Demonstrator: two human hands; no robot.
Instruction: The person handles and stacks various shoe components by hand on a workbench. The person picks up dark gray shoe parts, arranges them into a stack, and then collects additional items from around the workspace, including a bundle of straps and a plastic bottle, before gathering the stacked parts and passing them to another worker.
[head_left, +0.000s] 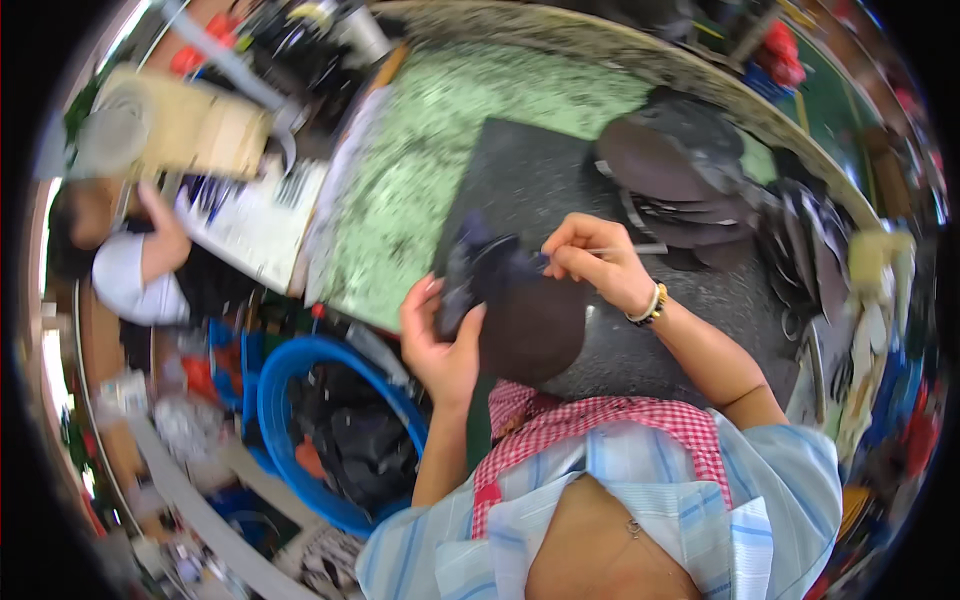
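Observation:
A dark brown flat piece with a rounded edge (pixel 535 330), perhaps leather, lies near me over a black board (pixel 525 165). At its upper left is a blurred, bent dark part with a purplish tint. My left hand (pixel 445 350) grips that side, thumb and fingers closed about the dark part. My right hand (pixel 605 262) pinches a thin, pale, pen-like stick (pixel 648 249), its lower end pointing at the piece's top edge. Motion blur hides the exact contact point.
Stacked dark rounded pieces (pixel 670 165) lie at the board's far right, beside more fanned-out pieces (pixel 800 240). A worn green tabletop (pixel 430 120) surrounds the board. Left of me stands a blue tub (pixel 270 400) of black scraps. Another person (pixel 140 265) sits farther left.

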